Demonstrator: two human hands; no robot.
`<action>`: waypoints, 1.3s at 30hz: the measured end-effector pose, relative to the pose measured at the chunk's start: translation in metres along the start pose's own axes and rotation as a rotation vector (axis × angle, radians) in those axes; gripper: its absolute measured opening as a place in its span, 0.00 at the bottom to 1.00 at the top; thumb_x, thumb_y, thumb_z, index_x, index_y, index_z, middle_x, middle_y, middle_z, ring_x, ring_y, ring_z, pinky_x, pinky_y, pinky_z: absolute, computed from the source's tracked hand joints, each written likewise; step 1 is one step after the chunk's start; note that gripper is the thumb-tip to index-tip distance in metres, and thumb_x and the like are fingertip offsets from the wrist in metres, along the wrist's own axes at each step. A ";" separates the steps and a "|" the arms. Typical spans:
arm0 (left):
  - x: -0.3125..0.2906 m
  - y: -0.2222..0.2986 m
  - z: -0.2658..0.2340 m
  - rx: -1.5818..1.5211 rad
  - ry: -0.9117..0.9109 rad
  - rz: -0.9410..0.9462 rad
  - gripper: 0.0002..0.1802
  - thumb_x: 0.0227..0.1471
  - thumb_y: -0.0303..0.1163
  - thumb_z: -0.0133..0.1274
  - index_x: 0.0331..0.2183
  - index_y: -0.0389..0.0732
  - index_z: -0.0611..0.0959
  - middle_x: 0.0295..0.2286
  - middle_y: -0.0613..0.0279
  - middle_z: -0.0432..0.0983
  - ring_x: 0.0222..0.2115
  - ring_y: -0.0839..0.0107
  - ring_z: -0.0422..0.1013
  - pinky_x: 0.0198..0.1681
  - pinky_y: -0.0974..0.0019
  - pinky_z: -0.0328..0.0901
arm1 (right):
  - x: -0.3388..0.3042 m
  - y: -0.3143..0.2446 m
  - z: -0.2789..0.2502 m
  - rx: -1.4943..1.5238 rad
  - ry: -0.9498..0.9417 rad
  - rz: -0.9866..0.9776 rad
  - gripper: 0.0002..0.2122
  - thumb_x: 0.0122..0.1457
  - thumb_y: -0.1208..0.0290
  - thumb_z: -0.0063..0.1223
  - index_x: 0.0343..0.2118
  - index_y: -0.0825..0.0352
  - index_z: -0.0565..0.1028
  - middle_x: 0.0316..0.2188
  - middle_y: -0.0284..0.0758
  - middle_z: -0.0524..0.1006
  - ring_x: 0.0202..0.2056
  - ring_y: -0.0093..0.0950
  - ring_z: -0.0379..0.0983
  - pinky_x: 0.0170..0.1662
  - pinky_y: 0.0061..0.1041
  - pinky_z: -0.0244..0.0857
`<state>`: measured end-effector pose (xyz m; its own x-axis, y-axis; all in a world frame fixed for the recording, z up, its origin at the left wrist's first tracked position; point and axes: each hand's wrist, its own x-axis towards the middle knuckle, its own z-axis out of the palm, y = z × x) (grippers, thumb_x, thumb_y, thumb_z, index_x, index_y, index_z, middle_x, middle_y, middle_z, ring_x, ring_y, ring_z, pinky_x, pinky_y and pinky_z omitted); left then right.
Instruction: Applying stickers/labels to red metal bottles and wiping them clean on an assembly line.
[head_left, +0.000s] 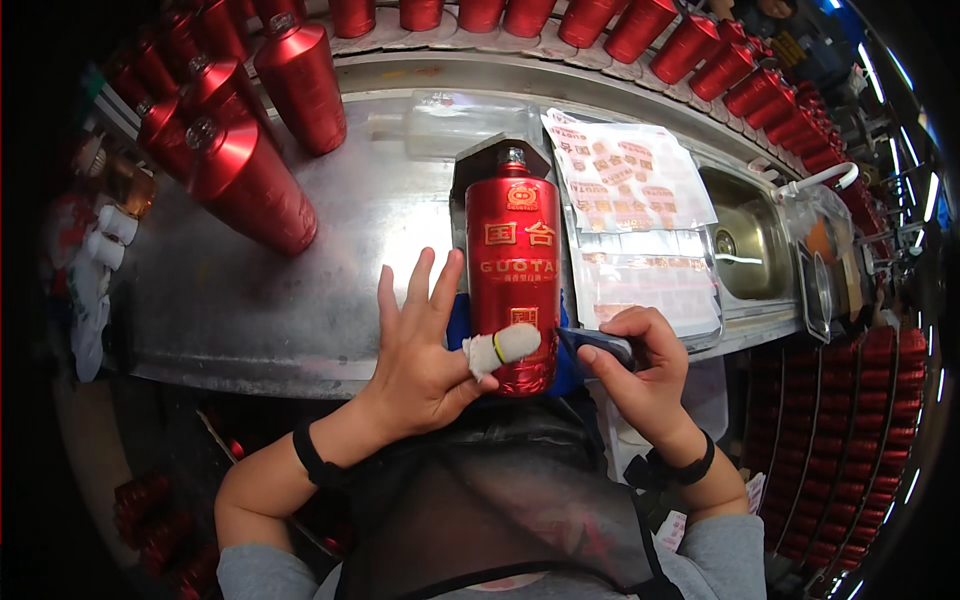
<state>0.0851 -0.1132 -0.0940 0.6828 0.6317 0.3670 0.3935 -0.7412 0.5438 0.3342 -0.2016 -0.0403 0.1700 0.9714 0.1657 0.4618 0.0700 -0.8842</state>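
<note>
A red bottle (512, 235) with gold markings lies in front of me, its clear-topped neck pointing away. It rests in a dark cradle (465, 175) with blue material (568, 375) along its near sides. My left hand (425, 350) has its fingers spread. Its index finger wears a white cloth finger cover (500, 348) with a yellow band and rests over the bottle's lower part. My right hand (648, 370) grips a dark, flat, scraper-like tool (602, 346), whose tip points at the bottle's lower right side, touching or very close to it.
Several red bottles (255, 185) stand at the left of the metal table (200, 325). Printed label sheets (630, 180) lie right of the cradle, beside a sink (745, 240) with a white tap (820, 180). A curved conveyor (460, 38) carries more bottles at the far side. Stacked red bottles (840, 440) fill the lower right.
</note>
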 end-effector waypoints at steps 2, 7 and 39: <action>-0.013 0.003 -0.001 -0.049 -0.056 -0.016 0.28 0.60 0.60 0.39 0.45 0.54 0.85 0.65 0.34 0.40 0.65 0.34 0.37 0.60 0.29 0.24 | 0.009 -0.013 0.001 -0.066 -0.011 -0.136 0.11 0.48 0.82 0.64 0.34 0.72 0.75 0.29 0.38 0.76 0.31 0.26 0.73 0.36 0.21 0.65; -0.032 -0.001 -0.003 -0.062 -0.042 -0.079 0.23 0.59 0.56 0.45 0.46 0.57 0.85 0.64 0.32 0.41 0.65 0.34 0.39 0.60 0.28 0.27 | 0.040 -0.042 0.014 -0.309 -0.177 -0.557 0.16 0.39 0.84 0.64 0.35 0.68 0.77 0.30 0.37 0.77 0.30 0.33 0.73 0.33 0.30 0.65; 0.018 0.010 -0.019 -0.035 -0.007 -0.033 0.23 0.54 0.51 0.55 0.49 0.53 0.83 0.63 0.32 0.44 0.63 0.35 0.46 0.60 0.29 0.33 | 0.002 0.003 0.002 0.288 0.044 0.408 0.12 0.53 0.78 0.64 0.36 0.69 0.71 0.32 0.29 0.76 0.34 0.14 0.71 0.38 0.16 0.65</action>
<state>0.0900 -0.1052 -0.0677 0.6740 0.6541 0.3433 0.3941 -0.7114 0.5818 0.3346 -0.1992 -0.0436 0.3262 0.9227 -0.2055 0.0925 -0.2475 -0.9645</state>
